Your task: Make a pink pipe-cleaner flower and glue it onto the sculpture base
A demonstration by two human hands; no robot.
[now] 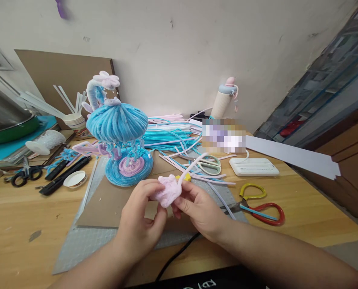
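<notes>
A pink fuzzy piece (pixel 167 192) is held up between the two hands over the near middle of the desk (pixel 16 224), above a sheet of brown cardboard (pixel 103 210) that lies on a gray mat (pixel 73 247); the left hand (pixel 142 212) is partly curled, its fingers on the left side of the piece and its thumb just below; the right hand (pixel 201 208) is closed more tightly, thumb and fingers pinching the lower right edge, though its other fingertips are partly hidden; from that right side a loose pink strand (pixel 192 167) sticks out, its long axis slanting up toward the far right, away from both palms; its root is beside the right fingertips, so the right hand is the nearer one to it, while the left bears on the bunched body; a blue fuzzy model (pixel 117 122) stands upright on a round base to the far left of the hands; loose fuzzy sticks (pixel 166 138) lie beyond them, with green-handled scissors (pixel 210 165) at the far right; scissors with red and yellow handles (pixel 264 214) rest to the right, well apart from the piece.
</notes>
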